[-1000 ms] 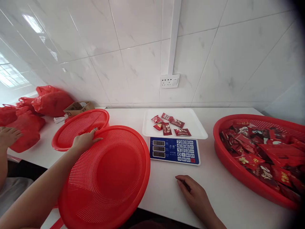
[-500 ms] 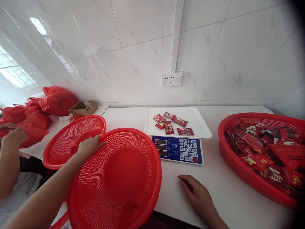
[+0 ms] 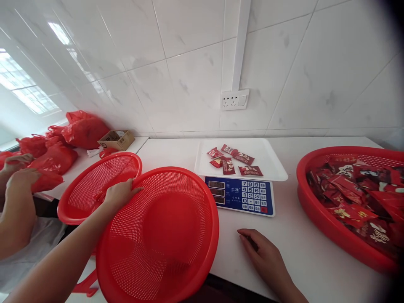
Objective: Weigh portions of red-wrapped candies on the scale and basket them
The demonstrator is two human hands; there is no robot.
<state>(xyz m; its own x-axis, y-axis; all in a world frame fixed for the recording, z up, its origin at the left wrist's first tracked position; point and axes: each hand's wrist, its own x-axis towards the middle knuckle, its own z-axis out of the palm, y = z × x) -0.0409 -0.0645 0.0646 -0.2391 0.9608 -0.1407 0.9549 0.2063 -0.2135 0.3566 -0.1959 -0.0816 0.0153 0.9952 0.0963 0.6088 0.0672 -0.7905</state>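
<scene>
My left hand [image 3: 120, 195] is closed on the rim of an empty red plastic mesh basket [image 3: 142, 277], with the thumb lying over its inner side. That basket is tilted toward me at the table's front edge. Loosely curled, my right hand [image 3: 261, 252] rests on the white table with no object visible in it. Just beyond it is a digital scale [image 3: 240, 195] with a blue keypad and a white tray [image 3: 271, 162]. Several small red packets [image 3: 229, 166] lie on that tray. A second red mesh basket [image 3: 71, 193] sits behind my left hand.
To the right, a large red basket [image 3: 315, 223] holds many red packets [image 3: 353, 210]. At the far left are red plastic bags [image 3: 85, 132], an open cardboard box [image 3: 118, 141] and a co-worker's hands [image 3: 23, 176] on a bag. A tiled wall with a socket [image 3: 235, 100] stands behind.
The whole view has shifted slightly, so things sit a little farther right. Both my hands keep their places on the basket and table. The co-worker's hands have moved at the bag.
</scene>
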